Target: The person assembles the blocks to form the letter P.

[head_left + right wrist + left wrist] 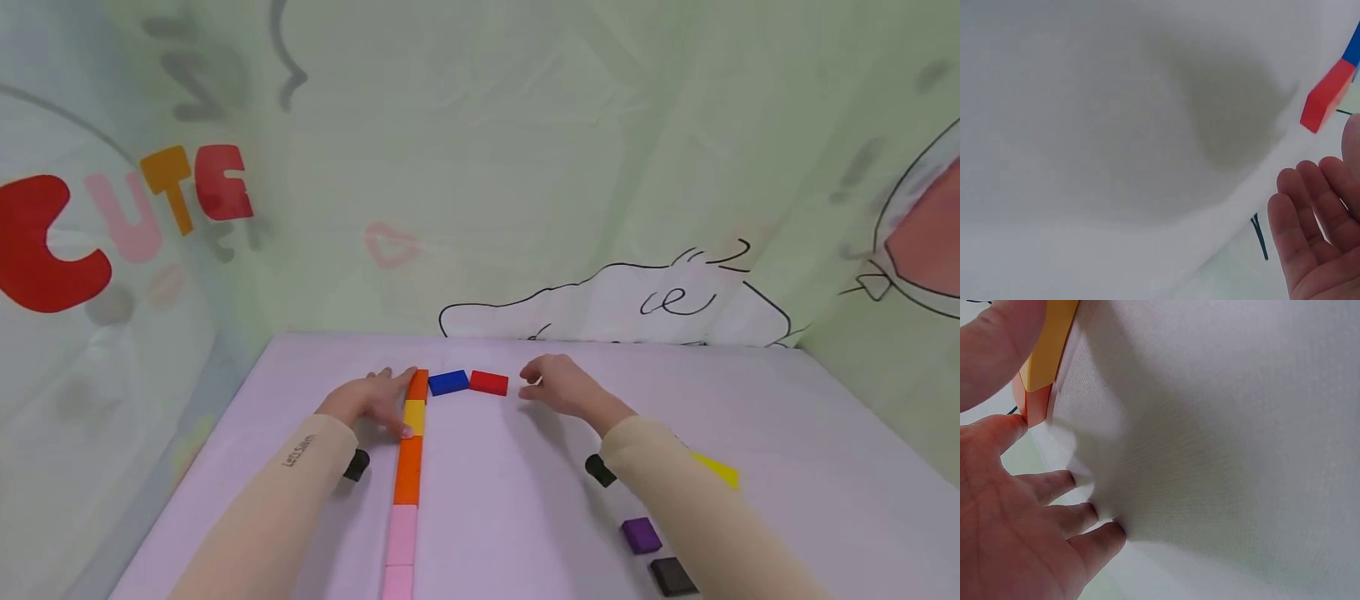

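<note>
My left hand [375,402] touches the row of blocks at the table's far left, its index finger at the end orange block [418,387] and its thumb by the amber block [414,418]. In the left wrist view the fingers of this hand [1016,512] are spread and fairly straight. Another orange block [408,471] and two pink blocks [402,533] continue the row toward me. From its far end a blue block [448,382] and a red block [489,383] extend rightward, slightly angled. Just right of the red block, my right hand [558,385] hovers with loosely bent fingers, holding nothing.
By my right forearm lie a purple block [641,536], a black block [673,577] and a partly hidden yellow piece [718,470]. The pale tabletop [510,517] ends at a printed fabric wall [525,167] behind it.
</note>
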Motion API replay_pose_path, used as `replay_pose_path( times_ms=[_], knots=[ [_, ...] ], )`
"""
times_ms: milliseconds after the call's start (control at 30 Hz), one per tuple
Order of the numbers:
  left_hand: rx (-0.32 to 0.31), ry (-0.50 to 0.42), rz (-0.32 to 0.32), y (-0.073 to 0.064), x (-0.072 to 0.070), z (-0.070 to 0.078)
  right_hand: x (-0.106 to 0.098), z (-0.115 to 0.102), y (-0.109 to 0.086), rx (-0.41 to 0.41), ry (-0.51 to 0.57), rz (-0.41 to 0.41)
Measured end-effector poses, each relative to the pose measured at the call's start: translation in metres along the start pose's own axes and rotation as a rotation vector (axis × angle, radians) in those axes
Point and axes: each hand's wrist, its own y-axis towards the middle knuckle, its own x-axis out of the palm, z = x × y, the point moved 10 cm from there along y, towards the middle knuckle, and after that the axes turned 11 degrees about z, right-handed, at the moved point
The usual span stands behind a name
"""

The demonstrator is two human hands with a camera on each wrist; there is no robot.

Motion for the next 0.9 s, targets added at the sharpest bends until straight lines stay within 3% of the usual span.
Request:
replay_pose_path(
  times_ms=[367, 667, 900],
  knots=[
    [0.04, 0.027, 0.003, -0.001, 0.001, 0.003, -0.038, 0.036, -0.067, -0.094, -0.052, -0.041],
    [0.055, 0.036, -0.007, -0.002, 0.001, 0.001, -0.061, 0.103, -0.126, -0.019, -0.038, 0.025],
    [0.075, 0.057, -0.011, -0.003, 0.001, 0.006, -0.062, 0.131, -0.163, 0.036, -0.03, 0.057]
  ],
)
